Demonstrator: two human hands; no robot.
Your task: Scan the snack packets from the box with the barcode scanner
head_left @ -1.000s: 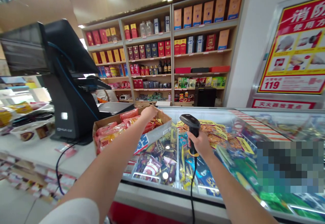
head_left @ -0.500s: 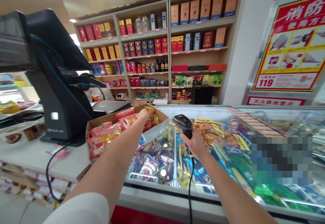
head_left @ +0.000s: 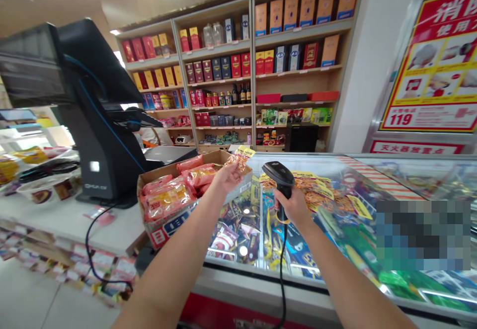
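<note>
Glossy plastic snack packets (head_left: 167, 201) fill a matt cardboard box (head_left: 161, 236); the barcode scanner (head_left: 278, 175) is smooth black plastic.

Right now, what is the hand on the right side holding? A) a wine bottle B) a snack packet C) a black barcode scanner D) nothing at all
C. The right hand is wrapped around the handle of a black barcode scanner, with its cord hanging down, while the snack packet is in the left hand.
</note>
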